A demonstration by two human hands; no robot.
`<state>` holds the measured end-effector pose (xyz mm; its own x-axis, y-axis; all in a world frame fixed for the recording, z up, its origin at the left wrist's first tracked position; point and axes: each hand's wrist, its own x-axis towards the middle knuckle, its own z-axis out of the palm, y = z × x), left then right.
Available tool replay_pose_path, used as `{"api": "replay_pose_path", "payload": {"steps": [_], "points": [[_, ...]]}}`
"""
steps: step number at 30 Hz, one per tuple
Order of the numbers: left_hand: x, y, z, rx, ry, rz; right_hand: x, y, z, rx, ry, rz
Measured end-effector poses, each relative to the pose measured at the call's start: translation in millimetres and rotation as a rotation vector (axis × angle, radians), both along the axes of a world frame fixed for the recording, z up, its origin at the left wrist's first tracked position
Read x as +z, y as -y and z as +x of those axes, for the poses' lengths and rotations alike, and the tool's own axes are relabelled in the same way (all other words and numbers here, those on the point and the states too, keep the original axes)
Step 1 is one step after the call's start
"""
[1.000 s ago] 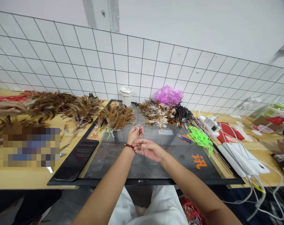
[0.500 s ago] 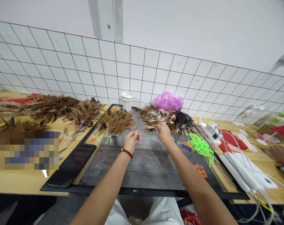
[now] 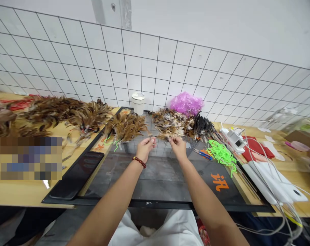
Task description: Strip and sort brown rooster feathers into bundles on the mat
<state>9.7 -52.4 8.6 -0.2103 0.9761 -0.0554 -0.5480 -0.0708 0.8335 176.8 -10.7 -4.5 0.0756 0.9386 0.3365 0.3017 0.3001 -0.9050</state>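
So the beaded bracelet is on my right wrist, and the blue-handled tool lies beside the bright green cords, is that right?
Not quite: the beaded bracelet is on the wrist of your left hand, as the head view shows. The blue-handled tool does lie beside the bright green cords.

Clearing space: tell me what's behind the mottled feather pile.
A pink plastic bag shows behind the mottled feather pile; the bag's base, and anything else low behind the pile, is hidden.

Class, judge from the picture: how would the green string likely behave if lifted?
The green string would probably droop, since its strands lie in loose curls. It looks light, being thin. Lifting one strand may drag others, as they overlap.
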Motion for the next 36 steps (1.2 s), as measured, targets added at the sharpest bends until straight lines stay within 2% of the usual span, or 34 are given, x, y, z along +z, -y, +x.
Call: {"api": "replay_pose_path", "payload": {"steps": [3, 7, 9, 13, 15, 20, 26, 31, 36], "points": [[-1.6, -1.6, 0.4, 0.002, -0.017, 0.002, 0.9, 7.5, -4.0, 0.053, -0.22, -0.035], [-2.9, -2.9, 0.2, 0.016, -0.001, -0.018, 7.3, 10.8, -1.4, 0.088, -0.263, -0.002], [-2.5, -2.5, 0.7, 0.027, 0.011, -0.026, 6.5, 9.9, 2.2, 0.06, -0.216, -0.004], [-0.3, -0.9, 2.0, 0.062, 0.032, -0.009, -1.1, 6.2, 9.7, -0.006, 0.04, 0.003], [0.8, -0.3, 2.5, 0.069, 0.033, -0.01, -4.3, 4.3, 10.7, -0.016, 0.079, -0.015], [1.9, -1.3, 5.5, 0.056, 0.017, -0.022, -4.0, 3.6, 2.3, 0.031, -0.26, -0.181], [1.3, -2.4, 13.5, -0.038, -0.054, 0.007, 3.5, 11.3, -6.5, 0.096, -0.32, -0.122], [3.2, -0.4, 15.1, -0.132, -0.131, -0.05, 4.2, 12.0, -9.5, 0.194, -0.451, -0.204], [6.4, 0.4, 14.2, -0.189, -0.179, -0.084, 5.5, 12.8, -11.7, 0.27, -0.394, -0.16]]}}
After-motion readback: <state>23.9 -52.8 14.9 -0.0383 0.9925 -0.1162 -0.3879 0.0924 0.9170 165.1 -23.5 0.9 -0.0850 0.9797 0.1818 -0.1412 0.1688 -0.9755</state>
